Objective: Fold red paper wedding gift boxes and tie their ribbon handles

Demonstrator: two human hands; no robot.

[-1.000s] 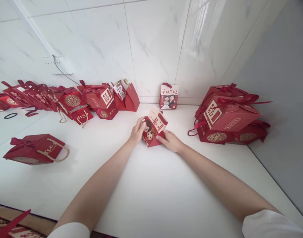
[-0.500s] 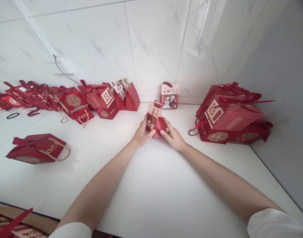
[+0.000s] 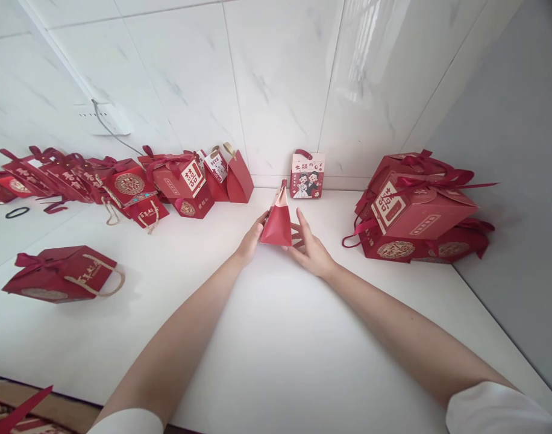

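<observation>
Between my hands is a small red gift box [image 3: 276,226] with a pink top, its plain narrow side facing me and its top tapering to a ridge. My left hand [image 3: 250,239] grips its left side, fingers partly hidden behind the box. At the right side, my right hand [image 3: 311,248] has its fingers spread, the index pointing up; some fingertips are at the box wall, and I cannot tell whether they press on it. Just behind, against the wall, stands a pink-and-red box [image 3: 307,179] printed with a cartoon couple and topped by a red ribbon loop.
Stacked red gift boxes [image 3: 420,205] with bows stand at the right. Along the wall at left runs a row of red boxes [image 3: 131,184]. A red box with rope handle [image 3: 61,274] lies at front left, and a black ring [image 3: 17,213] lies behind it.
The small gift box has turned, so its plain side faces me instead of its printed face. My right hand has loosened from it, its fingers now spread.
</observation>
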